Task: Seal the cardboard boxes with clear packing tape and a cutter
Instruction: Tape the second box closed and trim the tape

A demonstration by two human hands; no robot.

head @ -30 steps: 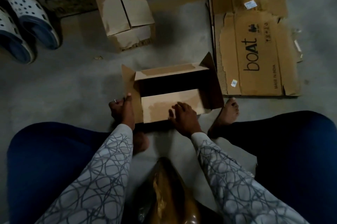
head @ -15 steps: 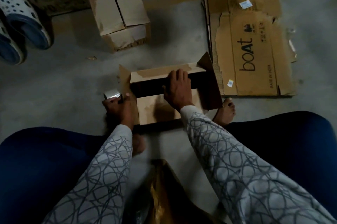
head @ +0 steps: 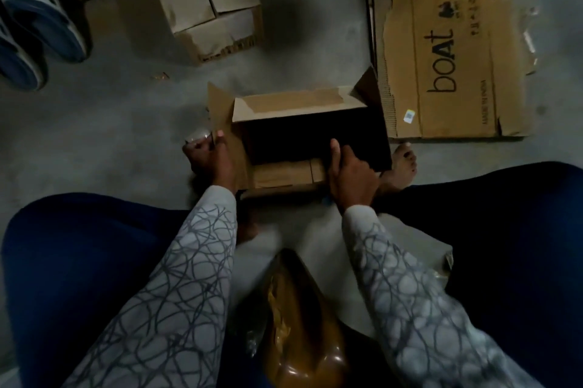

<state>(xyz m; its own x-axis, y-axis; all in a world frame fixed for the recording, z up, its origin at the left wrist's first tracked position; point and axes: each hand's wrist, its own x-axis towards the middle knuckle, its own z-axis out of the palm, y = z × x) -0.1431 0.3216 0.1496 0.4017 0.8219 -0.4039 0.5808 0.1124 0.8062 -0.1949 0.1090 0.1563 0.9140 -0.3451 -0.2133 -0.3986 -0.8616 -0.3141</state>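
While left fingers (head: 202,149) grip tape roll (head: 197,136), right fingers (head: 335,152) hold box flap (head: 284,171)

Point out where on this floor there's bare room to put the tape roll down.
Widest bare floor: left of the open box, this side of the sandals. A second patch lies between the closed box, the flattened cardboard and the open box. Crowded: between the knees, where the brown plastic bundle and feet sit.
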